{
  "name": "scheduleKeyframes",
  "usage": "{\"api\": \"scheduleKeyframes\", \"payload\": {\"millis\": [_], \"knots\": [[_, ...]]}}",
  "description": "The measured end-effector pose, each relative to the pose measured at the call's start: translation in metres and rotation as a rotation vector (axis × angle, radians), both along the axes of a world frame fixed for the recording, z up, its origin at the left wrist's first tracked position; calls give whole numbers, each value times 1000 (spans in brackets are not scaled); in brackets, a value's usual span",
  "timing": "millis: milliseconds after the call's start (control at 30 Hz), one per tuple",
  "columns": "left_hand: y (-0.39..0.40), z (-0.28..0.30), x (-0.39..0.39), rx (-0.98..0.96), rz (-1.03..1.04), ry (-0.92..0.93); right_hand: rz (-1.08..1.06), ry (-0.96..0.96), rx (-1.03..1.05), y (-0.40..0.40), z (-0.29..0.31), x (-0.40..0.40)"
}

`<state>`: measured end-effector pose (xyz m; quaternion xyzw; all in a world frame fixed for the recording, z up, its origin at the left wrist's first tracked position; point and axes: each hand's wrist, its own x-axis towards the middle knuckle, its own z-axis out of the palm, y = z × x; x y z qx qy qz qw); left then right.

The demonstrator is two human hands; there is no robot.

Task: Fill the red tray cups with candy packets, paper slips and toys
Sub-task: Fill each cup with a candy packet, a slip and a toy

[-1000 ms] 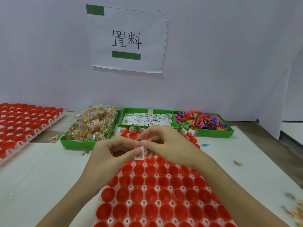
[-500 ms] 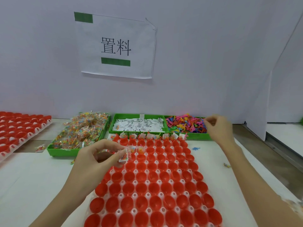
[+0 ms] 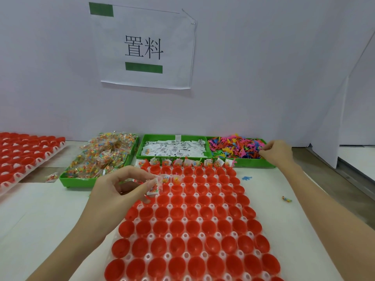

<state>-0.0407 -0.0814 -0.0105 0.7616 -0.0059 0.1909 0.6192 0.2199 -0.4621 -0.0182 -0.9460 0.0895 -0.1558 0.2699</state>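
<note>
We see a red tray [image 3: 194, 236] of round cups on the worktop, running from us toward three green bins. Its far row of cups holds candy packets with paper slips standing upright [image 3: 183, 162]; two cups in the next row are filled too. The left bin holds candy packets [image 3: 101, 157], the middle bin paper slips [image 3: 172, 149], the right bin bright plastic toys [image 3: 235, 148]. One candy packet with a slip [image 3: 155, 186] sits pinched above the tray's left edge.
</note>
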Motion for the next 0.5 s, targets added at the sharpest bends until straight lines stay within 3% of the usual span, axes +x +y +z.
{"api": "scheduleKeyframes", "payload": {"millis": [200, 500], "knots": [[-1, 0, -1, 8, -13, -1, -1, -34, 27, 5, 1, -3], [-1, 3, -2, 12, -18, -15, 104, -251, 451, 18, -5, -26]]}}
